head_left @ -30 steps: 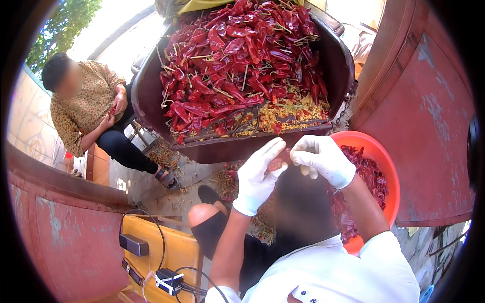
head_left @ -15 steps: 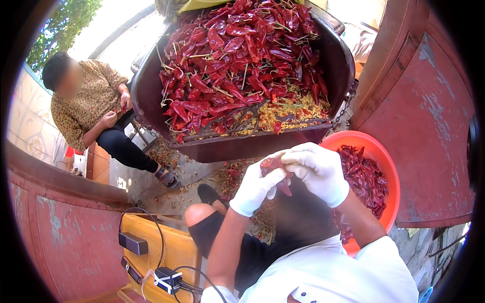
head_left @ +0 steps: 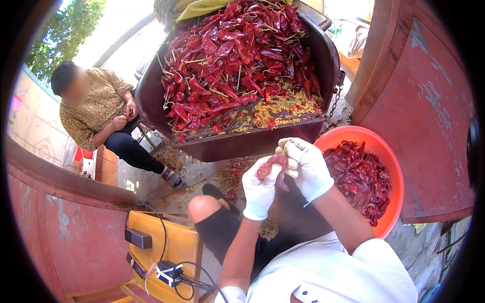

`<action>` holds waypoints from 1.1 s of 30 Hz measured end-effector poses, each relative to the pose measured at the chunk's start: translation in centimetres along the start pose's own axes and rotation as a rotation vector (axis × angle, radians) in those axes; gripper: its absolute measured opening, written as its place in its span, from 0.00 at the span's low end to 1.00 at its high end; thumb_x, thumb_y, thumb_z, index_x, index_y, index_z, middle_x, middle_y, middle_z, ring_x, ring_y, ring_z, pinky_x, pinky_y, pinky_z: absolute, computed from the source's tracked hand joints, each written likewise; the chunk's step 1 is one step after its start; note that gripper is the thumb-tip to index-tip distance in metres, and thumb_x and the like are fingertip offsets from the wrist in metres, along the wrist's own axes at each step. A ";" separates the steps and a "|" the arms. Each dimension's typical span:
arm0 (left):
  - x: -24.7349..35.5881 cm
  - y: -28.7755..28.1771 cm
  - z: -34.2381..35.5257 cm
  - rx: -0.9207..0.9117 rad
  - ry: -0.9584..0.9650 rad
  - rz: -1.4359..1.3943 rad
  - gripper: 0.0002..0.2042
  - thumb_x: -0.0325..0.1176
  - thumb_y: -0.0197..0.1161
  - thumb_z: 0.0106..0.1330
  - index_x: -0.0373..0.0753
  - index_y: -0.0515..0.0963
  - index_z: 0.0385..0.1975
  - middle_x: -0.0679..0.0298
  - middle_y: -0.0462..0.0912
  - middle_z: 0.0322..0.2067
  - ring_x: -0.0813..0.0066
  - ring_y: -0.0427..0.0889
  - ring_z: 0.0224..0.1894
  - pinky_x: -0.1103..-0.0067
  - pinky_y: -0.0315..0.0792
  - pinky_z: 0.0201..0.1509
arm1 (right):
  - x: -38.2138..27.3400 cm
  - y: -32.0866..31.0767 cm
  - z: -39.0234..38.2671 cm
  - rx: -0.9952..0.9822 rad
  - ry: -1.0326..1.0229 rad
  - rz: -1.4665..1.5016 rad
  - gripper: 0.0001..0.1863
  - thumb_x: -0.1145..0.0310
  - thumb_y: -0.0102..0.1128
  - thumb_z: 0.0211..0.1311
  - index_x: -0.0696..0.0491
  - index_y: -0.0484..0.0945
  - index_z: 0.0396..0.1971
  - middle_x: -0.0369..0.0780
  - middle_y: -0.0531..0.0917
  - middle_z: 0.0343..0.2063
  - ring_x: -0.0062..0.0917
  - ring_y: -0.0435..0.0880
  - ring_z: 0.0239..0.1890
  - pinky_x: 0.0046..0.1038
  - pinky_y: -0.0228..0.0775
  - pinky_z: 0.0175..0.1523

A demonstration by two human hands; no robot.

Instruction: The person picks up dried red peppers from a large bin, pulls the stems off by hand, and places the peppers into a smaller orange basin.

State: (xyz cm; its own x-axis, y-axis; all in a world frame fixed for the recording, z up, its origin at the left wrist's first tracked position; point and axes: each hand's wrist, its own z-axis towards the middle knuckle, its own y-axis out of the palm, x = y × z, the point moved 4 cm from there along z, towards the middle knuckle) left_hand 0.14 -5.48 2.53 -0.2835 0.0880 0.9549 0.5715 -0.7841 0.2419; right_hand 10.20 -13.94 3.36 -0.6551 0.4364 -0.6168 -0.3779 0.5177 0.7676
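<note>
Both of my hands wear white gloves and meet in front of my chest. My left hand (head_left: pixel 258 191) grips a dried red chilli (head_left: pixel 270 165) from below. My right hand (head_left: pixel 305 166) closes over the chilli's upper end, pinching a pale stem piece at the fingertips. To the right of my hands stands an orange basin (head_left: pixel 389 151) holding dark red chillies. Ahead of my hands a dark metal cart (head_left: pixel 237 146) is heaped with dried red chillies and yellow seeds.
Another person (head_left: pixel 101 116) sits at the left, handling chillies. Red metal panels (head_left: pixel 419 101) rise at the right and lower left. A yellow wooden stool (head_left: pixel 177 247) with a black device and cables sits by my knee. Chilli scraps litter the ground.
My hands have turned and pulled slightly apart on the chilli; the right hand now holds the stem end higher. The seated person barely moved.
</note>
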 end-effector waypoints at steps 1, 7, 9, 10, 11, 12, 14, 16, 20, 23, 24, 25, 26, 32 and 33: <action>0.1 0.3 -0.1 0.038 0.044 -0.006 0.12 0.30 0.63 0.69 0.30 0.79 0.47 0.64 0.82 0.30 0.79 0.80 0.26 0.82 0.74 0.30 | 0.3 -0.1 0.2 -0.014 -0.007 0.050 0.10 0.73 0.55 0.70 0.63 0.77 0.44 0.39 0.83 0.32 0.11 0.74 0.20 0.14 0.65 0.22; -1.1 0.9 -1.4 0.223 0.157 -0.047 0.12 0.33 0.65 0.67 0.30 0.79 0.44 0.64 0.81 0.28 0.84 0.74 0.21 0.87 0.63 0.20 | 1.1 -2.0 2.0 -0.032 0.113 0.539 0.08 0.72 0.54 0.71 0.59 0.76 0.44 0.38 0.80 0.31 0.16 0.76 0.25 0.18 0.74 0.29; -0.1 0.5 -2.8 0.287 0.065 -0.154 0.13 0.36 0.64 0.69 0.32 0.78 0.45 0.66 0.80 0.25 0.85 0.72 0.16 0.88 0.60 0.16 | -2.3 -5.5 4.1 0.011 -0.105 0.531 0.07 0.70 0.55 0.71 0.57 0.76 0.44 0.36 0.80 0.32 0.18 0.79 0.28 0.20 0.77 0.32; 0.1 -0.1 -2.8 0.273 0.016 -0.137 0.14 0.37 0.63 0.69 0.33 0.77 0.46 0.66 0.80 0.25 0.85 0.72 0.16 0.88 0.60 0.16 | -3.5 -5.2 3.7 0.039 -0.159 0.262 0.08 0.70 0.56 0.71 0.57 0.76 0.45 0.37 0.81 0.33 0.18 0.80 0.29 0.20 0.77 0.33; 0.0 -0.7 -3.1 0.269 -0.040 -0.116 0.14 0.37 0.63 0.70 0.33 0.77 0.46 0.66 0.79 0.24 0.86 0.72 0.16 0.88 0.59 0.16 | -4.6 -4.3 2.8 0.067 -0.200 -0.005 0.09 0.70 0.57 0.70 0.57 0.76 0.46 0.37 0.82 0.34 0.18 0.81 0.31 0.21 0.78 0.35; -0.1 -1.2 -2.9 0.274 -0.043 -0.075 0.14 0.37 0.62 0.70 0.33 0.77 0.47 0.66 0.79 0.24 0.86 0.71 0.16 0.88 0.59 0.16 | -4.8 -3.0 1.6 0.040 -0.190 -0.343 0.13 0.71 0.58 0.69 0.58 0.75 0.50 0.39 0.83 0.39 0.19 0.83 0.35 0.22 0.78 0.38; -0.6 -1.5 -2.5 0.272 -0.067 -0.035 0.14 0.37 0.60 0.72 0.34 0.77 0.48 0.68 0.79 0.24 0.87 0.71 0.15 0.88 0.57 0.15 | -3.6 -1.1 -0.6 -0.008 -0.240 -0.656 0.21 0.73 0.58 0.67 0.59 0.71 0.58 0.42 0.80 0.50 0.24 0.81 0.49 0.25 0.75 0.53; -0.4 -1.6 -2.2 0.227 -0.068 0.029 0.14 0.34 0.62 0.71 0.33 0.78 0.49 0.66 0.81 0.31 0.84 0.76 0.25 0.85 0.67 0.26 | -2.2 -1.3 -1.6 -0.045 -0.246 -0.745 0.26 0.74 0.59 0.66 0.60 0.68 0.63 0.43 0.78 0.55 0.25 0.77 0.57 0.27 0.68 0.63; -0.1 -1.7 -2.1 0.156 0.064 0.244 0.18 0.29 0.61 0.69 0.33 0.75 0.58 0.59 0.84 0.47 0.77 0.83 0.43 0.79 0.77 0.48 | 0.8 0.5 -3.2 -0.192 -0.102 -0.690 0.24 0.73 0.59 0.68 0.60 0.69 0.63 0.42 0.78 0.55 0.23 0.78 0.55 0.26 0.69 0.62; -0.1 -1.8 -2.4 0.115 0.112 0.380 0.24 0.28 0.60 0.70 0.34 0.67 0.65 0.56 0.78 0.56 0.72 0.79 0.54 0.77 0.72 0.58 | 2.6 1.3 -3.7 -0.168 -0.184 -0.651 0.25 0.72 0.60 0.67 0.60 0.69 0.62 0.42 0.80 0.53 0.22 0.78 0.55 0.25 0.71 0.59; 0.1 -1.5 -2.5 0.102 0.101 0.416 0.25 0.28 0.60 0.70 0.34 0.64 0.67 0.55 0.75 0.60 0.72 0.76 0.57 0.77 0.69 0.62 | 2.9 1.1 -4.0 -0.144 -0.212 -0.751 0.26 0.71 0.61 0.65 0.58 0.69 0.63 0.43 0.80 0.54 0.23 0.80 0.53 0.26 0.72 0.58; 0.3 -1.5 -2.6 0.092 0.073 0.430 0.26 0.27 0.60 0.70 0.34 0.63 0.68 0.54 0.74 0.61 0.72 0.76 0.58 0.76 0.69 0.62 | 3.4 1.0 -4.1 -0.120 -0.243 -0.742 0.28 0.70 0.63 0.63 0.57 0.70 0.63 0.44 0.81 0.53 0.25 0.82 0.52 0.27 0.72 0.57; 0.4 -1.4 -2.7 0.080 0.044 0.443 0.27 0.27 0.60 0.70 0.34 0.62 0.68 0.53 0.72 0.62 0.71 0.75 0.59 0.76 0.69 0.63 | 3.2 1.0 -4.5 -0.107 -0.292 -0.821 0.28 0.70 0.64 0.61 0.56 0.71 0.62 0.45 0.81 0.52 0.26 0.83 0.51 0.27 0.73 0.57; -1.4 -0.5 -2.9 -0.019 -0.100 0.484 0.37 0.21 0.65 0.64 0.37 0.55 0.72 0.64 0.80 0.44 0.81 0.77 0.45 0.82 0.72 0.53 | 1.6 0.2 -4.4 -0.138 -0.330 -0.987 0.23 0.69 0.69 0.54 0.57 0.77 0.51 0.44 0.83 0.43 0.28 0.85 0.45 0.28 0.74 0.53; -1.7 -0.3 -3.0 -0.033 -0.135 0.506 0.37 0.23 0.66 0.63 0.38 0.56 0.72 0.62 0.81 0.46 0.79 0.79 0.45 0.81 0.72 0.54 | 1.3 -0.2 -4.3 -0.150 -0.300 -1.011 0.22 0.69 0.69 0.53 0.57 0.78 0.49 0.43 0.83 0.42 0.28 0.85 0.44 0.28 0.75 0.52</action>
State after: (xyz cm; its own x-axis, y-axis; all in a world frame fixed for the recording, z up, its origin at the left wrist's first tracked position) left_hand -1.81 -7.26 0.29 0.1247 -0.2306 0.9650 0.5857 -0.7679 -0.2592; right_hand 6.62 -16.60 3.17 0.1880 0.0289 -0.9817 -0.7466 0.6537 -0.1238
